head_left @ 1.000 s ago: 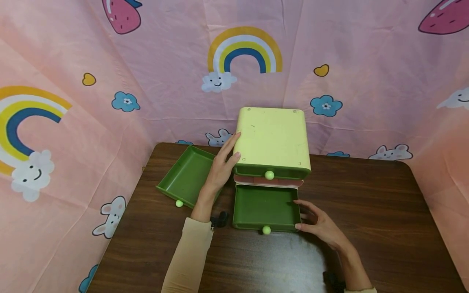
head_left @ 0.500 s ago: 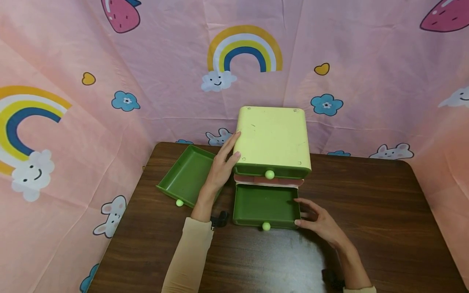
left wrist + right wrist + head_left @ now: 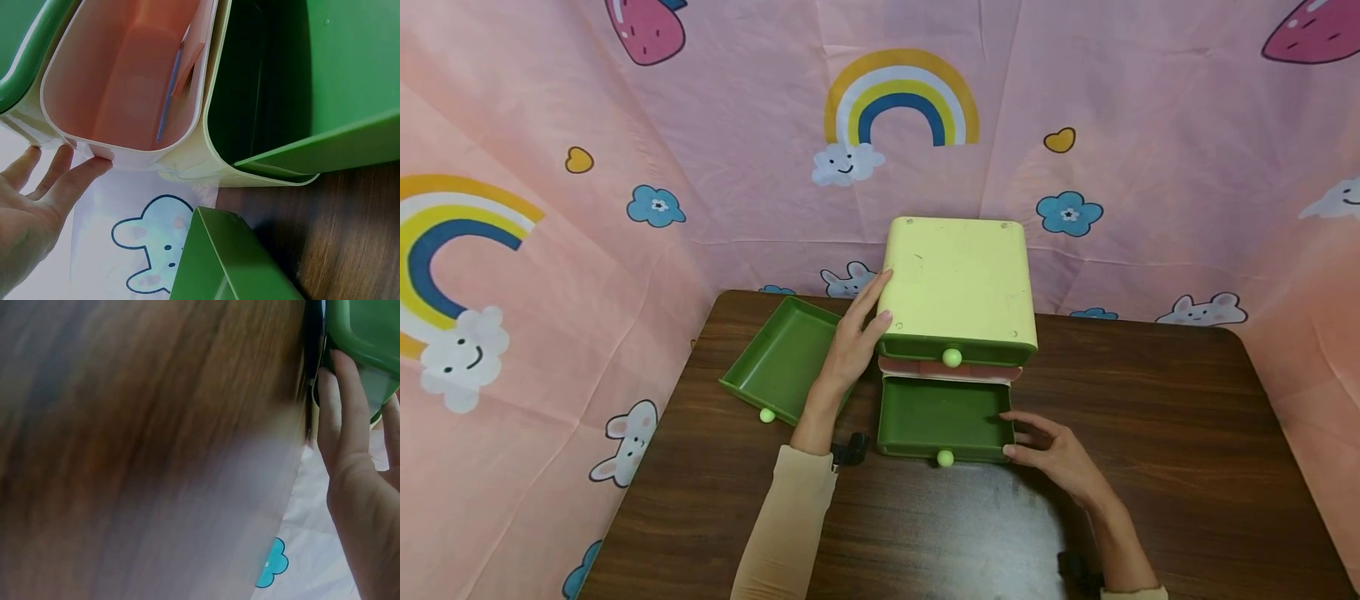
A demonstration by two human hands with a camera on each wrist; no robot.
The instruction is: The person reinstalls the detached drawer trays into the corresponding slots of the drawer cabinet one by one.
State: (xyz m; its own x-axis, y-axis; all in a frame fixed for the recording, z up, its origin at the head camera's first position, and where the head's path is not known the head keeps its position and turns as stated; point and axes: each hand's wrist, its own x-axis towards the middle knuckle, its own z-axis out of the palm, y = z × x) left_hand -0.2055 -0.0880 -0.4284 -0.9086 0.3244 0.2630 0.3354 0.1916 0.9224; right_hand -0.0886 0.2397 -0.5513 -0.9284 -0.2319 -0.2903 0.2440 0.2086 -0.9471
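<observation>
A pale yellow cabinet [image 3: 955, 279] stands on the table with its top green drawer [image 3: 913, 350] nearly all the way in. Against its left side rest the straight fingers of my left hand [image 3: 848, 348]. My right hand [image 3: 1060, 458] grips the right wall of the bottom green drawer [image 3: 943, 417], thumb at the front corner and a fingertip over the rim. This drawer is pulled well out and nothing lies in it. Between the two, the left wrist view shows an open pink compartment [image 3: 119, 81] without a drawer front, a thin blue strip inside.
Another green drawer [image 3: 782, 358] with a round light knob lies loose on the table, left of the cabinet and partly behind my left arm. The dark wooden table [image 3: 1150, 433] reaches back to a patterned pink cloth [image 3: 760, 167] hung behind and at the sides.
The bottom drawer has slid a little way toward the cabinet, with my right hand moving along at its corner. My left hand has stayed against the cabinet's side.
</observation>
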